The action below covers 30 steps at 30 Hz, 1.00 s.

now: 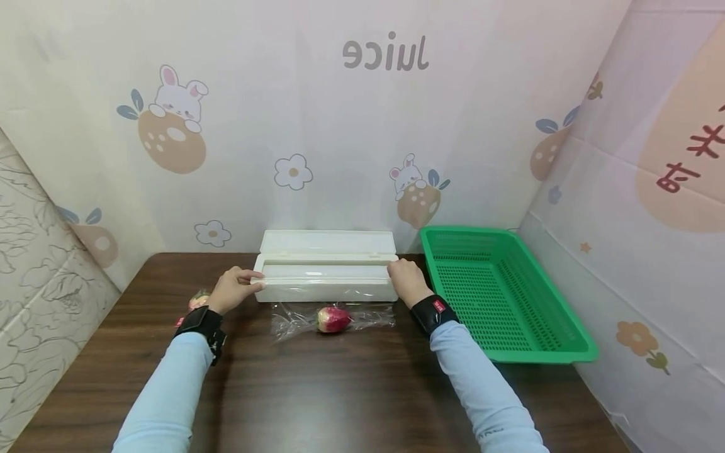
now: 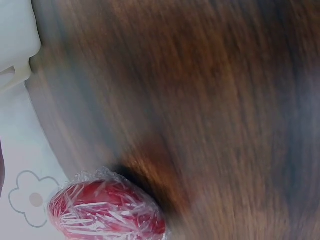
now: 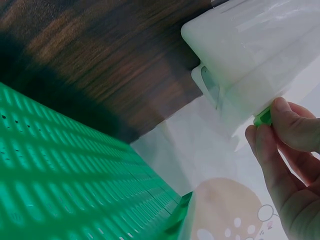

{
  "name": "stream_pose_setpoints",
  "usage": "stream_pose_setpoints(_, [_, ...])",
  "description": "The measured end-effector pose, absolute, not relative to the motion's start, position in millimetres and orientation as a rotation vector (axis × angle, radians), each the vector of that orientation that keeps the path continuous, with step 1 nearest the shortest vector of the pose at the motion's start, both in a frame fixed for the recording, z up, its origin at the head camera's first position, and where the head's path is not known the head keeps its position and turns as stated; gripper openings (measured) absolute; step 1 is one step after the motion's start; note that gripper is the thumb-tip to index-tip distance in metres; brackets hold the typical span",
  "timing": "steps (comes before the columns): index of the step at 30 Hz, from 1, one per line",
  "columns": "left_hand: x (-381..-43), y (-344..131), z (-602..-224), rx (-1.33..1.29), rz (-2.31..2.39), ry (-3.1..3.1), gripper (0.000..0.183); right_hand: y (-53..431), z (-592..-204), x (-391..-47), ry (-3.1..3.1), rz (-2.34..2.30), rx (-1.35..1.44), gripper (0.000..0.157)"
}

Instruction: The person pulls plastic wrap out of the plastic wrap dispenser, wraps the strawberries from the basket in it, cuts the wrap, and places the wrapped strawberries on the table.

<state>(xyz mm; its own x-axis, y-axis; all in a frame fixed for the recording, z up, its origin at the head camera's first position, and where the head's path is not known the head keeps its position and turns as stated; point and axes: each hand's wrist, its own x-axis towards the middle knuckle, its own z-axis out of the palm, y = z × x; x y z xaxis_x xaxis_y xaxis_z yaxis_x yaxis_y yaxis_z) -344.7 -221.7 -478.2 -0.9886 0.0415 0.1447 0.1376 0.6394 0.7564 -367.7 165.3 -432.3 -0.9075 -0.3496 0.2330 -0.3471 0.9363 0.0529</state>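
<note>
A white cling film dispenser box (image 1: 325, 292) stands at the back of the table, its lid (image 1: 328, 242) raised. My left hand (image 1: 232, 290) grips the box's left end between thumb and fingers. At the right end my right hand (image 1: 406, 281) pinches a small green tab (image 3: 263, 118) between thumb and fingertips. Clear film (image 1: 369, 314) reaches from the front of the box onto the table, and a red and yellowish fruit (image 1: 333, 319) lies on it. Beside my left wrist is another red fruit (image 2: 107, 210) in crinkled film, partly hidden in the head view.
To the right, a green plastic basket (image 1: 557, 308) stands close to my right forearm. A patterned cloth wall (image 1: 294, 207) rises right behind the brown table (image 1: 317, 402), with more cloth at both sides.
</note>
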Motion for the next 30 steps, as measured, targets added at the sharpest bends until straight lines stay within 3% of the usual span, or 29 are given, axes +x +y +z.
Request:
stream_pose_setpoints(10, [-344, -224, -480, -0.160, -1.273, -2.745, 0.029, 165, -434, -365, -2.803, -0.042, 0.575, 0.019])
stream_pose_setpoints(22, [-342, -220, -480, -0.168, -1.307, -2.728, 0.029, 146, -438, -338, -2.547, 0.008, 0.637, 0.009])
stream_pose_setpoints(30, [-345, -220, -482, -0.133, -1.297, -2.730, 0.030, 115, -447, -313, -2.546, 0.246, 1.152, 0.017])
